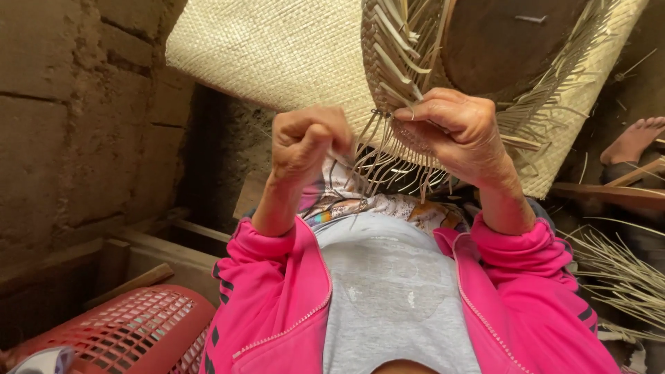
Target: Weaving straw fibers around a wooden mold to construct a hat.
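Observation:
A half-woven straw hat [291, 48] of pale fibre fills the top of the view, its brim edge ending in a fringe of loose straw strands [388, 166]. My left hand [305, 142] is closed in a fist, pinching thin strands at the fringe. My right hand [454, 128] grips the woven brim edge, fingers curled over the loose ends. Both arms wear pink jacket sleeves. Inside the hat shows a dark round form [506, 41].
An earthen brick wall [76, 118] stands at the left. A red plastic lattice basket [131, 332] sits at the lower left beside wooden planks [159, 256]. A bundle of loose straw [623, 277] lies at the right. Another person's bare foot [634, 138] rests at the far right.

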